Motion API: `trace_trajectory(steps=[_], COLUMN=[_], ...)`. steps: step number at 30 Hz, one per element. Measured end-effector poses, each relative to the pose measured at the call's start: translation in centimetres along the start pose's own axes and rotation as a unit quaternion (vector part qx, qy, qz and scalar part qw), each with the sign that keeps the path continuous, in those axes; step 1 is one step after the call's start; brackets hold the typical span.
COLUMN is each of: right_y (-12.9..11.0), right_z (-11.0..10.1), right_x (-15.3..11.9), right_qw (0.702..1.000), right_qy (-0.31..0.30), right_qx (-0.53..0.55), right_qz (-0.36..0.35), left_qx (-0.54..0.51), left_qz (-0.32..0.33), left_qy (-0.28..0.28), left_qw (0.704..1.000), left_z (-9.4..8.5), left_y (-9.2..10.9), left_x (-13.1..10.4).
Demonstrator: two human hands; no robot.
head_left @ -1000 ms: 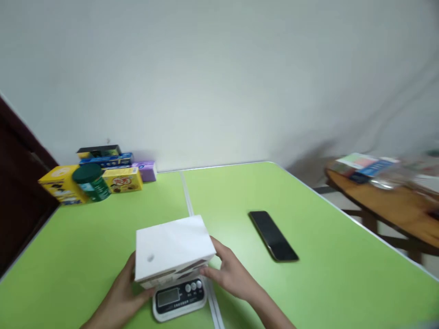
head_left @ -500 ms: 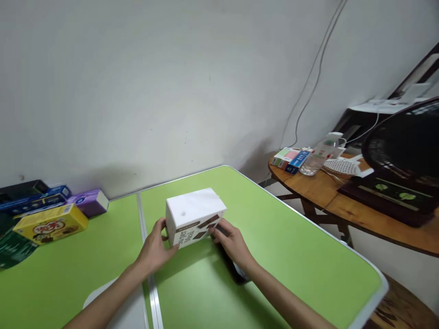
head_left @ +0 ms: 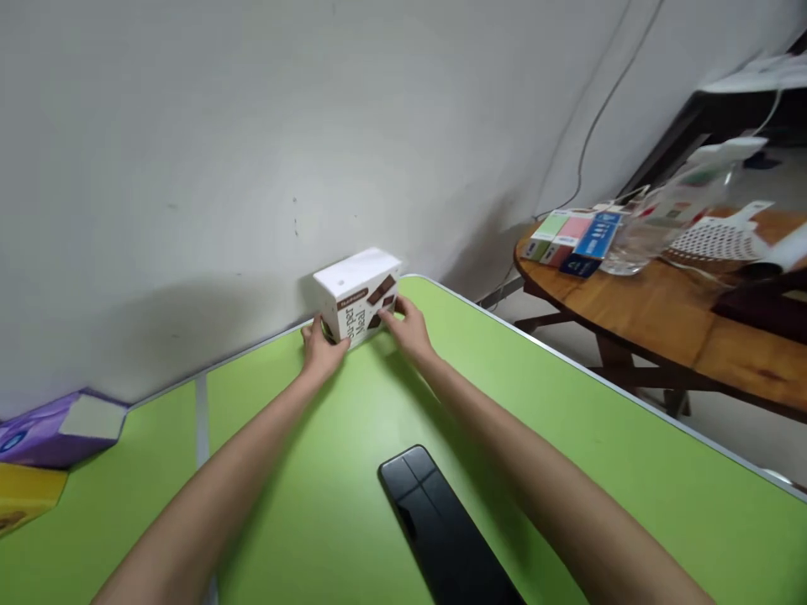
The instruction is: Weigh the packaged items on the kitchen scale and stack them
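A white box [head_left: 358, 290] with brown chocolate-bar pictures and "Super Meal" lettering stands at the back of the green table [head_left: 303, 470], close to the wall. My left hand [head_left: 324, 347] grips its lower left end, thumb on the front face. At the lower right end, my right hand [head_left: 408, 328] holds it with fingers on the front and side. Both hands are closed on the box. Nearer to me, between my forearms, a black phone [head_left: 441, 525] lies face up on the table.
A purple pack [head_left: 63, 428] and a yellow box [head_left: 29, 496] lie at the left. On the right, a wooden table [head_left: 636, 315] bears a coloured box [head_left: 573, 241], a clear plastic bottle [head_left: 661, 214] and a white perforated item [head_left: 719, 238]. The wall [head_left: 252, 126] runs behind.
Both hands have carried the white box away from me to the table's back edge by the wall. The phone now shows fully in front of it. My view has shifted right.
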State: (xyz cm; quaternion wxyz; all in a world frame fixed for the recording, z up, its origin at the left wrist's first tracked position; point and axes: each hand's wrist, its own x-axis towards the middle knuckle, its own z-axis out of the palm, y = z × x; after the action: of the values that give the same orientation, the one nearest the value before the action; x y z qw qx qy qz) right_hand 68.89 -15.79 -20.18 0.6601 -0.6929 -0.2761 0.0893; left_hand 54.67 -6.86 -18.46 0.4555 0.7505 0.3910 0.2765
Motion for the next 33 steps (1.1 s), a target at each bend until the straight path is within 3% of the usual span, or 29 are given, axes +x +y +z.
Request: trace_trajectory(steps=[5,9,15,20,27,33], right_y=[3.0,4.6,5.0,4.0,5.8,7.9], right_z=[0.8,1.8,1.3,-0.3,-3.3,-2.8], right_x=[3.4,3.8,4.3,4.8,6.0,8.3], right_qw=[0.995,0.994,0.995,1.0,0.996,0.992], right_qy=[0.075,0.098,0.08,0.002,0.053,0.06], right_qx=[-0.041,-0.048,-0.056,-0.024,-0.054,-0.066], right_qz=[0.046,0.029,-0.01,-0.011,-0.044,-0.093], left_qx=[0.034,0.052,0.025,0.021,0.053,0.09], left_qz=[0.032,0.096,0.091,0.135,0.195,0.193], left_qy=[-0.023,-0.001,-0.007,-0.029,-0.134,-0.109], left_qw=[0.999,0.994,0.995,0.99,0.97,0.971], left_z=[4.8,6.7,7.1,6.6,8.5,9.3], left_y=[0.0,-1.0,-1.7,-2.2,-1.7,-1.0], left_x=[2.6,3.4,4.2,3.5,3.9,4.5])
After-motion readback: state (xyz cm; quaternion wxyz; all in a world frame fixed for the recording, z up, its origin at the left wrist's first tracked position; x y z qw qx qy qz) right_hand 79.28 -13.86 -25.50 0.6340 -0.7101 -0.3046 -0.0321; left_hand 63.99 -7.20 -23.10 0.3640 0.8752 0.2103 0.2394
